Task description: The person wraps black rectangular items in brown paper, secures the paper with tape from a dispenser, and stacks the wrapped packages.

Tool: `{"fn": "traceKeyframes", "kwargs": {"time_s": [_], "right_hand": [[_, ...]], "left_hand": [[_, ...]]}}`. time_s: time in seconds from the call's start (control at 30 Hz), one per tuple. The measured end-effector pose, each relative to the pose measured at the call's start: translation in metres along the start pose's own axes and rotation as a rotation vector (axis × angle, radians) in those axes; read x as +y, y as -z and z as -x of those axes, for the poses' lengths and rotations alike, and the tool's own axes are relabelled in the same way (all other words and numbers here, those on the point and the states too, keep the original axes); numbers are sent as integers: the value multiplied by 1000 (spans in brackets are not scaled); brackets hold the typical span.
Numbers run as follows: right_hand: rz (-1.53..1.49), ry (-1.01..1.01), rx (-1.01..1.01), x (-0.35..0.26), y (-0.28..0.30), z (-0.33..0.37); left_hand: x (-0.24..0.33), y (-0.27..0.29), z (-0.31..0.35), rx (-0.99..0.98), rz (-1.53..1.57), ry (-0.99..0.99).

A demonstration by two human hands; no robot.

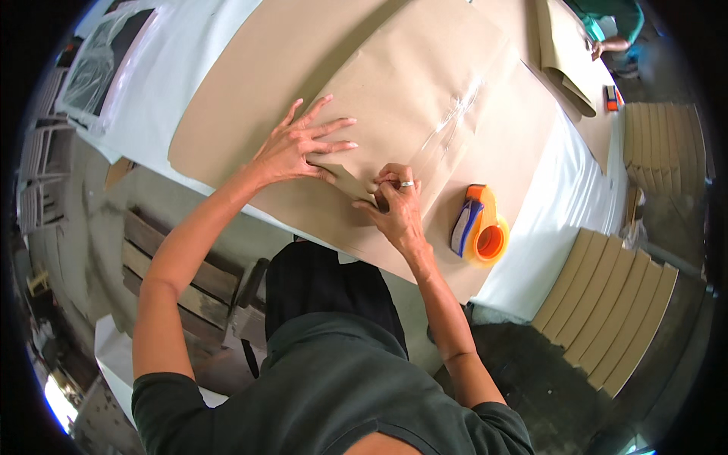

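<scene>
Brown kraft paper (402,83) lies folded over on the table, with a shiny strip of clear tape (457,112) along its right part. My left hand (299,145) rests on the paper with its fingers spread. Below its thumb, a small folded flap (345,182) stands up at the paper's near edge. At the right end of that flap is my right hand (396,201), its fingers curled and pinching the paper's edge; a ring shows on one finger. To the right of it, an orange and blue tape dispenser (485,236) with a roll of tape lies on the brown sheet.
A white cover (523,265) drapes the table. Stacked brown folded pieces (607,307) stand at the right, with another stack (661,144) beyond. A plastic-wrapped panel (102,64) lies far left. At the far right, another person's hand (610,47) is by rolled brown paper (565,64).
</scene>
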State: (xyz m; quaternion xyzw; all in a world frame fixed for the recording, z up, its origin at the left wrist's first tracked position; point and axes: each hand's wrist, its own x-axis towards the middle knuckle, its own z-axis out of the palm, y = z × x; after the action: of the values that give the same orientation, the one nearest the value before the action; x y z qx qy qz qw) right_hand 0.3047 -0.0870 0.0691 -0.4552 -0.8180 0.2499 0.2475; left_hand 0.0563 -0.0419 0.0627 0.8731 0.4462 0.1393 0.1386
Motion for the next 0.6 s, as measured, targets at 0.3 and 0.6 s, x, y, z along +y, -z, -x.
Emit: {"fn": "traceKeyframes", "kwargs": {"time_s": [0.3,0.6], "right_hand": [[-219,-67,-41,14,4,-9],[204,256,-84,2,15,2]], "left_hand": [[7,-1,2,-2,78,139],[24,-22,-3,359,-53,389]]}}
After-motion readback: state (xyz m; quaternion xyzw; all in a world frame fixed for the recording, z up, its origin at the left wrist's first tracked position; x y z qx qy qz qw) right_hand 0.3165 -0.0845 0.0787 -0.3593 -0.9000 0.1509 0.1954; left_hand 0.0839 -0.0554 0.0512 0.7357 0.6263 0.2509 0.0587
